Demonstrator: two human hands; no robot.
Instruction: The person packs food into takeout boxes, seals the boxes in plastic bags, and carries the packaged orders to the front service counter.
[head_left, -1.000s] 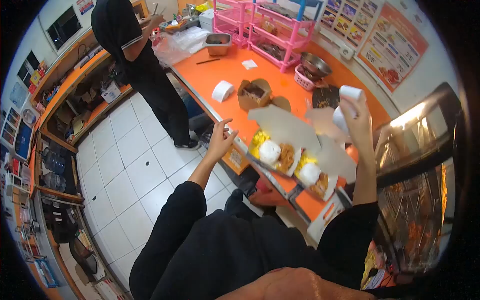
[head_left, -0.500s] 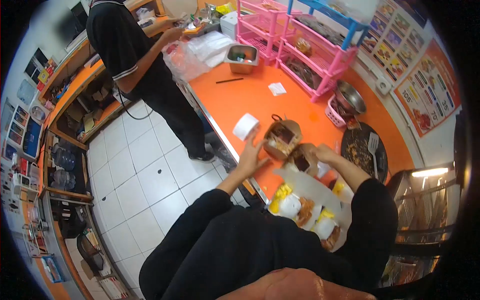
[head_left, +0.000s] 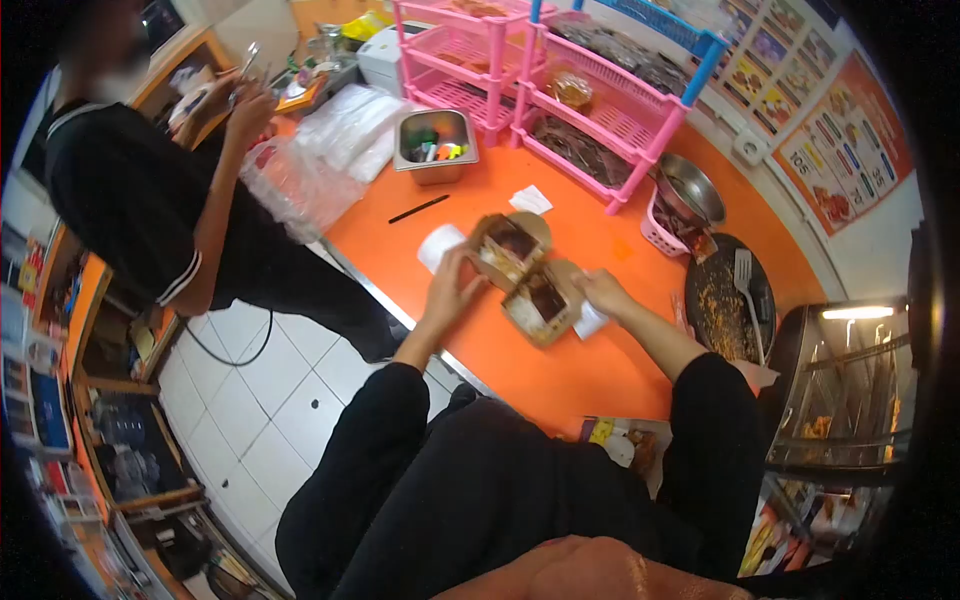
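Note:
Two brown paper food boxes sit side by side on the orange counter, each holding pale food beside a dark brown portion. My left hand (head_left: 450, 292) is at the left side of the farther food box (head_left: 527, 262), its thumb and fingers apart around the box's near-left corner. My right hand (head_left: 603, 294) has its fingers closed on the raised flap at the right of the nearer food box (head_left: 547, 325). A white roll-like object (head_left: 437, 243) stands just beyond my left hand. Low by my body is a tray of food (head_left: 628, 440), partly hidden by my sleeve.
Another person (head_left: 130, 210) stands left, holding a phone-like object. Pink racks (head_left: 575, 130), a metal container (head_left: 436, 150) of coloured items and plastic bags (head_left: 340, 130) line the back. At right are a metal bowl (head_left: 690, 190), a dark pan (head_left: 715, 310) with a spatula (head_left: 745, 290), and a lit display case.
My view has shifted, and the white paper with several food portions no longer lies in front of me. My right hand stays at the nearer box; my left has moved against the farther one.

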